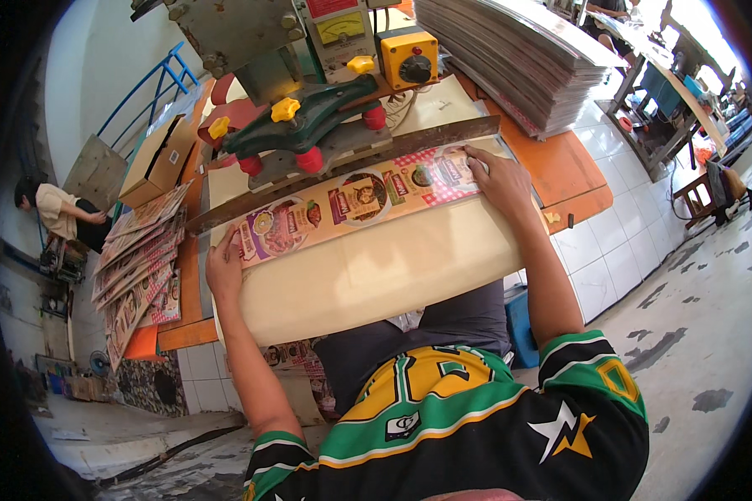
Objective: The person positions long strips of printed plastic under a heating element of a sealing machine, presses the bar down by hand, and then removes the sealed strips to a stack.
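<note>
While the cream desk (pixel 376 275) hides the person's lap, the left hand (pixel 223 269) and right hand (pixel 500 177) press open-fingered on either end of a long printed strip (pixel 355 204), its far edge tucked unseen beneath a green-armed press (pixel 309 125).

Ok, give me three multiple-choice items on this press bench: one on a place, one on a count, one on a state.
1. Where is the tall stack of sheets?
A. far right of the bench
B. on the floor
C. on the person's lap

2. How many yellow knobs show on the green clamp arm?
A. none
B. three
C. six

3. How does the printed strip lie?
A. rolled up
B. flat, with the left hand and right hand at its ends
C. folded and standing on edge

Answers: A, it stands beyond the right hand; B, three yellow knobs show; B, the strip lies flat under the bar.
</note>
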Demonstrator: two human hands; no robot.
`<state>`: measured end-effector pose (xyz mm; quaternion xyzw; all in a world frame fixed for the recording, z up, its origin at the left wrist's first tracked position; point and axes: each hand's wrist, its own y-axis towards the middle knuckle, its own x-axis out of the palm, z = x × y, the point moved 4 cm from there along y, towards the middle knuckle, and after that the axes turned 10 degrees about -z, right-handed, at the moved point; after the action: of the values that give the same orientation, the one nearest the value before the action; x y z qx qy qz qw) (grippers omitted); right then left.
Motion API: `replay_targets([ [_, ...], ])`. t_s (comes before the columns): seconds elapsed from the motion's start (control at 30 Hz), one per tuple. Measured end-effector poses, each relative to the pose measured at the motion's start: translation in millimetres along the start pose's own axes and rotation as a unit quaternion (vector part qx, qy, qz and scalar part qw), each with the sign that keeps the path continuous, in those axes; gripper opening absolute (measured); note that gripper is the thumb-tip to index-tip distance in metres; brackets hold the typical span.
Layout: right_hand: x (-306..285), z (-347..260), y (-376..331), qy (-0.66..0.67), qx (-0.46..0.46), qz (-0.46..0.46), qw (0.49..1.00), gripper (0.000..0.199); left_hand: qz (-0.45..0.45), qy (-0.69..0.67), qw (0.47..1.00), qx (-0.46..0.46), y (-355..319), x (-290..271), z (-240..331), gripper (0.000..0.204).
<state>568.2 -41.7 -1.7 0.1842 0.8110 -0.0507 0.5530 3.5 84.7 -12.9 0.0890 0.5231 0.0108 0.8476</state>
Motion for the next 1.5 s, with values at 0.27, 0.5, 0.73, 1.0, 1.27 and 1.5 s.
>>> replay_targets([
  [0.27, -5.2, -7.4, -3.1, -0.008, -0.009, 0.002, 1.0, 0.035, -0.001, -0.002, 1.0, 0.006, -2.7, -2.7, 3.3, 0.041],
  [0.5, -5.5, -6.8, -4.8, 0.0, -0.023, 0.028, 0.999, 0.034, -0.002, 0.0, 1.0, -0.003, -2.7, -2.3, 4.6, 0.042],
  [0.73, -6.0, -5.8, -5.9, 0.032, -0.011, 0.018, 0.999, 0.034, 0.008, 0.001, 1.0, 0.01, -3.5, -2.0, 2.7, 0.043],
  [1.0, -6.3, -5.9, -5.8, 0.03, -0.016, 0.016, 0.999, 0.037, 0.0, 0.005, 1.0, 0.006, -1.8, -0.9, 0.2, 0.043],
  [1.27, -2.0, -6.7, -2.1, 0.056, -0.007, 0.03, 0.998, 0.055, 0.103, -0.025, 0.99, 0.098, -3.3, 0.1, -26.1, 0.046],
  [1.5, -11.6, 1.2, -6.2, 0.186, -0.016, 0.039, 0.982, 0.053, 0.092, -0.201, 0.975, -0.016, -10.1, -8.4, -9.4, 0.043],
])
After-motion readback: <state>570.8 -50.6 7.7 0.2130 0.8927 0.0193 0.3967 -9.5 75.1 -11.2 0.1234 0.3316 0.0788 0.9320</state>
